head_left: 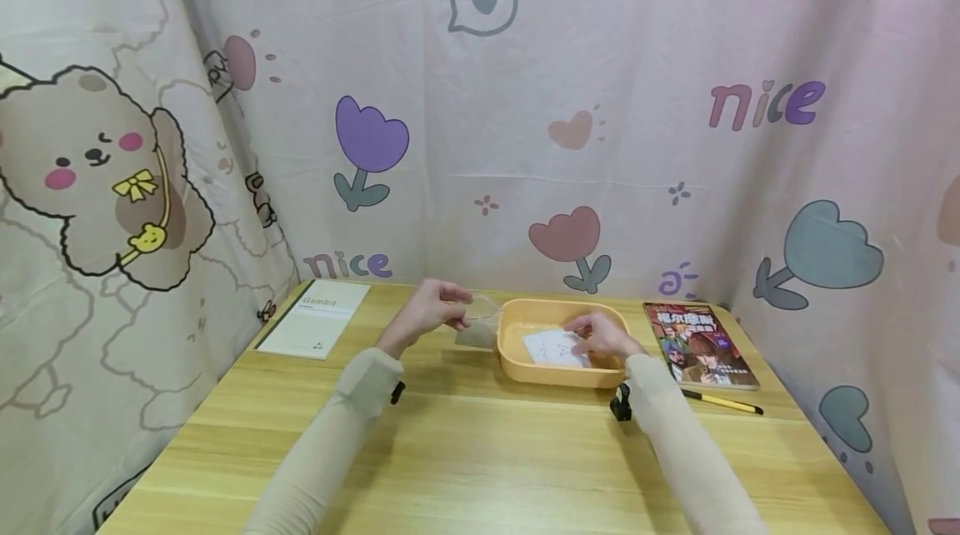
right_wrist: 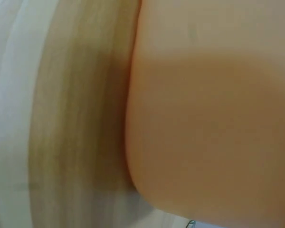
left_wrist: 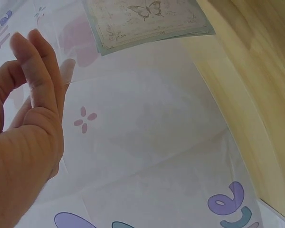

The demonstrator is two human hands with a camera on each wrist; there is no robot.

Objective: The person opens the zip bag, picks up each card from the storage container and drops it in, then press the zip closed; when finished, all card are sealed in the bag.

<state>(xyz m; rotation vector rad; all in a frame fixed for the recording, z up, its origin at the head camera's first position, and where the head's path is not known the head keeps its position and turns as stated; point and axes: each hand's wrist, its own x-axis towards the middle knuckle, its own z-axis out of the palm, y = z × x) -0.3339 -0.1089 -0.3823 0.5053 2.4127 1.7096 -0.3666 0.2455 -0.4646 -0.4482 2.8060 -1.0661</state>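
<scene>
My left hand pinches the edge of a clear plastic sleeve or bag, left of an orange basket. The left wrist view shows the fingers of that hand together at the see-through film. Inside the basket lie white papers or cards with faint line drawings. My right hand reaches over the basket's right side, fingertips at these papers; whether it grips one is unclear. Butterfly-printed cards appear in the left wrist view. The right wrist view holds only the blurred basket wall and table.
A pale notebook marked Gambit lies at the table's left. To the right are a comic-style book and a yellow-and-black pen. A greyish flat card lies beside the basket. A printed curtain hangs behind the wooden table.
</scene>
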